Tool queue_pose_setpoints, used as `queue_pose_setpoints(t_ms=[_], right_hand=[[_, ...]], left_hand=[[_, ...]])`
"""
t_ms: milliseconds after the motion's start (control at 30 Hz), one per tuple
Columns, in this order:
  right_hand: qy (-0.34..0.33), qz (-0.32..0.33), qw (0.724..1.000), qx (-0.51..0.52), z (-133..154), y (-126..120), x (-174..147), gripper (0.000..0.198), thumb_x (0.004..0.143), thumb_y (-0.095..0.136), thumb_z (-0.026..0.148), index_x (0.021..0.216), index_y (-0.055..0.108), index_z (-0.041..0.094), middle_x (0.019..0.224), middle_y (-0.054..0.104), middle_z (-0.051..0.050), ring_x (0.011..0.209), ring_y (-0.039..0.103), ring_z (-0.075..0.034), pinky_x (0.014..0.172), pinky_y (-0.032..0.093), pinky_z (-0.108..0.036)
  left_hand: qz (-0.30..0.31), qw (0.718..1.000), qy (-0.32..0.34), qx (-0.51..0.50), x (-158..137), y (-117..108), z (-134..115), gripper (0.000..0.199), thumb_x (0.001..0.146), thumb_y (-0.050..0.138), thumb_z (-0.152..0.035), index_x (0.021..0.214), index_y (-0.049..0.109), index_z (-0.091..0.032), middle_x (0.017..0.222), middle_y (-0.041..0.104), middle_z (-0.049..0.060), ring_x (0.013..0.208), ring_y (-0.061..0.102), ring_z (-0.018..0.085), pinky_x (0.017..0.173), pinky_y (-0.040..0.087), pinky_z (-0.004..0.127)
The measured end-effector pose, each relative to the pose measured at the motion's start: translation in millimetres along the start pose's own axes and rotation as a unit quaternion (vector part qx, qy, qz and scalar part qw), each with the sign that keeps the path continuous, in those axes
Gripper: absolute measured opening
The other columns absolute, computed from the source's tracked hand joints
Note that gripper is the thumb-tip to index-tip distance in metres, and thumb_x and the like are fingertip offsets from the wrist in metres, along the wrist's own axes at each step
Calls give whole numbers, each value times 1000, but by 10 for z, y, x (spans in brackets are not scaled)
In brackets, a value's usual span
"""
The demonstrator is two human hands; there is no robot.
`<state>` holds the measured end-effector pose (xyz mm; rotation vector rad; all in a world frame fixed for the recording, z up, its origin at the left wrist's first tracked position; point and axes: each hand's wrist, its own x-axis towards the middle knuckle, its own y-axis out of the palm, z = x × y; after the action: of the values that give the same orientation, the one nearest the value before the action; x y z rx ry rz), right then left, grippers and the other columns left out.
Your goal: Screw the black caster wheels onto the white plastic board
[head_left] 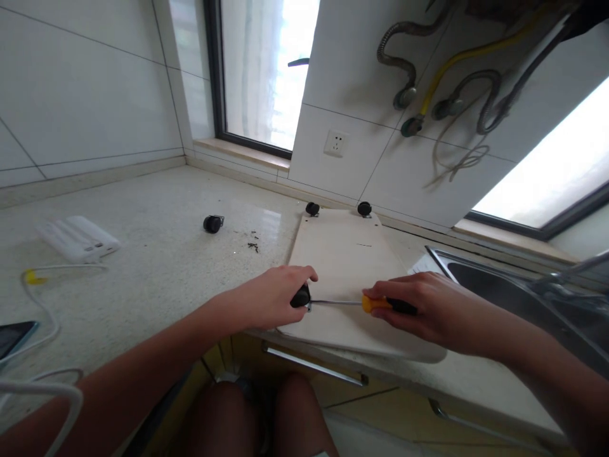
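Observation:
A pale rectangular board lies on the speckled counter, its near end overhanging the counter's front edge. Two black caster wheels sit at its far corners. My left hand grips a third black caster wheel at the board's near left corner. My right hand holds a screwdriver with a yellow and black handle; its metal shaft points left into the wheel's mount.
A loose black caster and several small dark screws lie on the counter. White power banks, a white cable and a phone are at left. A steel sink is at right.

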<state>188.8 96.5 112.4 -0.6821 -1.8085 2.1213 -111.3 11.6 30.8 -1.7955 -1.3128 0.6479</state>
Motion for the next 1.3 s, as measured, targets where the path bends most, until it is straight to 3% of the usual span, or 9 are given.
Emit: queue_pose_setpoints(t_ms=[133,200,267,333,433,500,633,933,1300], right_hand=[[0,26,1000,-13,18,-59,29,35,113,49,55,117,75,31,93,80,-2,75,69,-16,69,35,-32],[2,35,999,-23,41,-94,43,36,113,49,55,113,74,30,88,78,-2,72,66,-16,68,33,-32],[5,43,999,-28,71,-132,56,34,113,50,54,112,74,30,88,77,-2,74,68,-17,69,33,-32],[7,51,998,-33,103,-169,66,32,112,51,53,114,74,31,90,78,-3,79,70,-18,71,35,-32],[3,57,998,-41,139,-212,75,29,110,54,51,116,75,31,93,78,-3,82,72,-20,74,36,-33],[5,60,997,-44,148,-225,77,28,110,55,50,115,75,31,93,78,-4,82,72,-21,74,36,-33],[14,64,997,-42,136,-208,74,30,111,52,50,115,75,30,93,78,-4,83,73,-21,74,36,-34],[21,69,997,-37,169,-211,57,31,111,51,50,115,74,29,91,76,-5,79,69,-20,71,33,-32],[21,78,996,-35,110,-183,57,27,110,52,51,113,70,31,90,75,-2,79,68,-19,72,30,-32]], left_hand=[[-19,999,19,-27,54,-77,126,57,93,77,-56,139,72,-22,130,80,13,117,76,33,100,60,43],[-69,997,-19,-38,94,-144,319,55,102,63,-68,131,76,-22,119,83,10,104,78,27,91,61,38],[-152,983,-93,36,117,-192,593,50,112,46,-58,121,79,-22,118,82,9,102,78,25,92,61,36],[-195,964,-149,99,108,-199,891,44,110,44,-39,124,79,-15,130,78,18,119,74,33,107,57,46],[-201,952,-177,147,55,-144,1234,47,106,45,-26,140,73,-10,146,71,26,132,68,41,114,52,57],[-188,953,-172,165,21,-102,1341,46,107,43,-24,140,74,-13,146,72,24,131,69,40,113,53,55],[-173,952,-163,193,-7,-78,1343,45,112,38,-25,126,80,-17,133,78,18,128,71,35,109,56,46],[-187,935,-195,231,43,-29,1404,38,110,43,-21,117,79,-14,121,77,18,116,74,37,91,62,45],[-244,928,-185,211,52,5,1455,24,103,54,-23,109,76,-17,116,79,17,115,75,37,96,59,44]])
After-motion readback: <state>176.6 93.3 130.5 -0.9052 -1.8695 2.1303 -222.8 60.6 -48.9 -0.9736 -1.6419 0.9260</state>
